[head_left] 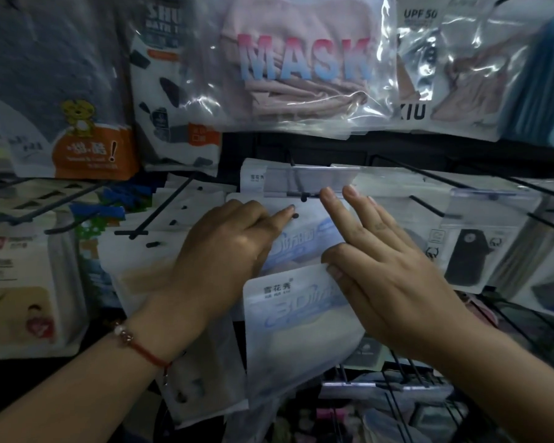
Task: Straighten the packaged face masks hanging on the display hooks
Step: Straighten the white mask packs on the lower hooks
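A white and blue mask packet [304, 241] hangs at the black display hook [302, 196] under a clear price-tag holder [311, 179]. My left hand [224, 251] grips this packet from the left, its index fingertip beside the hang hole. A second, similar packet [295, 327] sits lower and tilted, off the hook. My right hand [384, 270] pins its top right corner with the thumb, while the fingers stretch up flat over the hanging packet toward the hook tip. More white packets [179, 215] hang on the hook to the left.
Larger bags hang above: a pink "MASK" bag [301, 62], a cow-print bag [173, 91], an orange tiger bag [87, 145]. Black-mask packets [467, 251] hang to the right. Empty wire hooks [429, 206] stick out toward me. Boxed goods [23, 276] stand at left.
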Demonstrator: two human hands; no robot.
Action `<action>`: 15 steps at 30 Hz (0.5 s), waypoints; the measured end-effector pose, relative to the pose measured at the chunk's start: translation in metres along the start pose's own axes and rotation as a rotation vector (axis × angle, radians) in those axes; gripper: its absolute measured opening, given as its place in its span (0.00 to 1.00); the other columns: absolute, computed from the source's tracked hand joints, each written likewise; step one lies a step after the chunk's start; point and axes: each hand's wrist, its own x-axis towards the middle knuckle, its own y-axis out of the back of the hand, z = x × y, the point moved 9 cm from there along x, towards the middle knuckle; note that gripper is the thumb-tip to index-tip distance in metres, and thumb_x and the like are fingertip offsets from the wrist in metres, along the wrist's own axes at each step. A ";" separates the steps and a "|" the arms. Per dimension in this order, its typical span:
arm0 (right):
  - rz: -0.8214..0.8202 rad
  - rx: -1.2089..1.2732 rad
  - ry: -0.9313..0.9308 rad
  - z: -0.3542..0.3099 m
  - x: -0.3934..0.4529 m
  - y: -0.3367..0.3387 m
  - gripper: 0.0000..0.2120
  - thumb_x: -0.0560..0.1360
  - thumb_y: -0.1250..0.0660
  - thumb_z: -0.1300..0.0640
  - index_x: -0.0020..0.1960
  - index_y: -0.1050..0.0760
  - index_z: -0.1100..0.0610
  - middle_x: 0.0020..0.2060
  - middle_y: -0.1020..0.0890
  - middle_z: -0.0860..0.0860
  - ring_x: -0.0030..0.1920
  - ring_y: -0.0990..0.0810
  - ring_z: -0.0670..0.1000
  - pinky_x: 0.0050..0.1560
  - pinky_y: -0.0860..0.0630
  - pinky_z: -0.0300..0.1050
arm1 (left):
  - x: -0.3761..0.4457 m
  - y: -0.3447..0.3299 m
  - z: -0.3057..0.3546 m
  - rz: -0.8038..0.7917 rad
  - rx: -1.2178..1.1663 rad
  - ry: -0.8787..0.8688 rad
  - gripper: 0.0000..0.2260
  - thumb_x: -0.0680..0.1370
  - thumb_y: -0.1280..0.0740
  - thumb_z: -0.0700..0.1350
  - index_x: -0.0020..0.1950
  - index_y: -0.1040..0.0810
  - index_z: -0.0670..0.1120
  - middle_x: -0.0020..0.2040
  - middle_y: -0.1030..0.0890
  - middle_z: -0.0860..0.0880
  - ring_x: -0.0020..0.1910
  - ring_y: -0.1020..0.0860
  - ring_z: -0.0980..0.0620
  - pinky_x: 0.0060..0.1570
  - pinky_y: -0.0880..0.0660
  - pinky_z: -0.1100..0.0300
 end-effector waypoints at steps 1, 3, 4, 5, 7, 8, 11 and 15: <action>0.003 0.002 -0.001 0.000 0.000 0.000 0.07 0.80 0.39 0.58 0.48 0.23 0.59 0.77 0.41 0.58 0.78 0.48 0.58 0.78 0.49 0.54 | 0.001 -0.001 0.000 -0.027 0.019 0.001 0.26 0.84 0.50 0.56 0.67 0.22 0.41 0.43 0.21 0.42 0.39 0.23 0.40 0.36 0.25 0.49; 0.005 0.005 -0.002 -0.001 0.001 0.000 0.07 0.80 0.39 0.58 0.48 0.23 0.58 0.77 0.41 0.58 0.79 0.49 0.58 0.78 0.49 0.54 | 0.001 -0.009 -0.002 -0.099 0.090 0.025 0.25 0.79 0.44 0.55 0.69 0.23 0.43 0.43 0.22 0.44 0.40 0.24 0.41 0.36 0.26 0.52; 0.003 0.006 -0.001 -0.001 0.001 0.000 0.07 0.80 0.39 0.58 0.48 0.23 0.58 0.77 0.41 0.58 0.79 0.49 0.58 0.78 0.49 0.54 | 0.001 -0.013 -0.005 -0.128 0.121 0.042 0.26 0.76 0.41 0.55 0.70 0.24 0.44 0.43 0.23 0.45 0.40 0.24 0.42 0.36 0.28 0.53; 0.001 0.006 0.002 -0.001 0.002 0.000 0.06 0.79 0.38 0.58 0.48 0.23 0.58 0.77 0.40 0.58 0.79 0.49 0.58 0.78 0.49 0.54 | 0.001 -0.017 -0.008 -0.151 0.136 0.058 0.26 0.74 0.38 0.54 0.70 0.25 0.45 0.43 0.23 0.46 0.41 0.25 0.43 0.36 0.29 0.54; -0.001 0.000 0.015 0.001 0.002 0.000 0.05 0.78 0.37 0.59 0.48 0.23 0.57 0.77 0.40 0.57 0.79 0.48 0.57 0.77 0.49 0.55 | 0.001 -0.022 -0.011 -0.159 0.144 0.072 0.25 0.73 0.30 0.48 0.70 0.25 0.45 0.43 0.23 0.47 0.40 0.25 0.44 0.36 0.29 0.55; -0.002 -0.005 0.021 0.002 0.002 0.001 0.05 0.78 0.37 0.59 0.48 0.23 0.57 0.77 0.40 0.56 0.79 0.48 0.57 0.77 0.48 0.56 | 0.002 -0.022 -0.011 -0.164 0.137 0.081 0.26 0.71 0.26 0.45 0.70 0.24 0.45 0.43 0.23 0.46 0.40 0.25 0.43 0.36 0.29 0.54; 0.000 -0.026 0.034 0.003 0.002 0.002 0.05 0.79 0.37 0.59 0.49 0.22 0.56 0.77 0.39 0.55 0.78 0.47 0.57 0.76 0.47 0.59 | 0.003 -0.017 -0.016 -0.180 0.063 0.174 0.22 0.76 0.29 0.46 0.69 0.23 0.50 0.52 0.21 0.46 0.49 0.25 0.43 0.46 0.28 0.52; 0.011 -0.031 0.035 0.003 0.002 0.003 0.05 0.79 0.37 0.59 0.48 0.22 0.56 0.77 0.39 0.55 0.78 0.47 0.57 0.77 0.48 0.59 | -0.004 0.012 -0.016 -0.008 -0.073 0.191 0.15 0.79 0.38 0.47 0.63 0.18 0.47 0.57 0.22 0.45 0.56 0.25 0.44 0.56 0.29 0.51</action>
